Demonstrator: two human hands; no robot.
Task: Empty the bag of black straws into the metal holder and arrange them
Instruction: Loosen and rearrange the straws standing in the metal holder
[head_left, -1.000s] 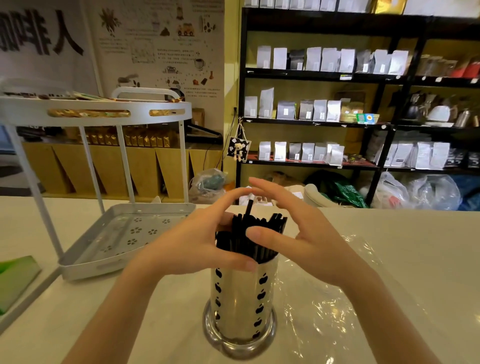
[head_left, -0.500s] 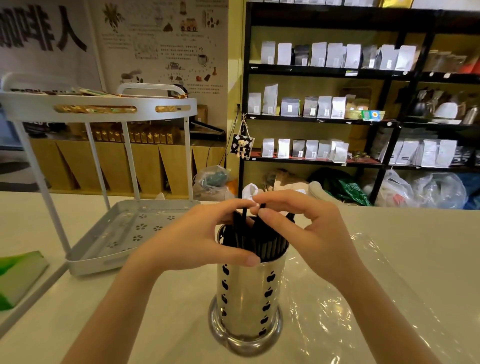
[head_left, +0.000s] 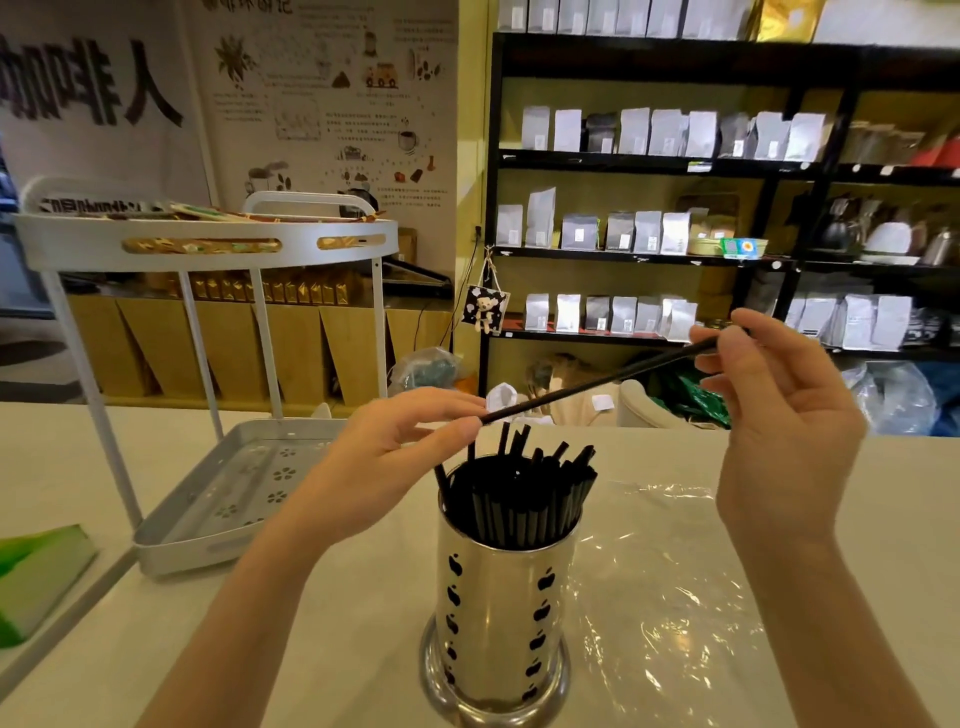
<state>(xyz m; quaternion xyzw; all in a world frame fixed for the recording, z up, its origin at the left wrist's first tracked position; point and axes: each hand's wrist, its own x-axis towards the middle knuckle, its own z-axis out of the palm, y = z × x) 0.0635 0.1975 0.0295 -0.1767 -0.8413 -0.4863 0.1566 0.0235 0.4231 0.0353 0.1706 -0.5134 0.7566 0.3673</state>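
Observation:
A shiny metal holder (head_left: 498, 618) with apple-shaped cut-outs stands on the white counter, packed with upright black straws (head_left: 519, 493). One single black straw (head_left: 597, 382) is held nearly level above the holder. My left hand (head_left: 395, 457) pinches its left end just over the holder's rim. My right hand (head_left: 779, 421) pinches its right end, up and to the right of the holder. The clear plastic bag (head_left: 675, 597) lies flat and crumpled on the counter to the right of the holder.
A white two-tier rack (head_left: 208, 244) with a perforated lower tray (head_left: 234, 499) stands left of the holder. A green-edged book (head_left: 36, 571) lies at the far left. Black shelves of pouches (head_left: 649, 228) line the wall behind the counter.
Both hands were cupped around the straw tops in the holder. Now one straw is out of the bundle, and my right hand has moved up and right with its end.

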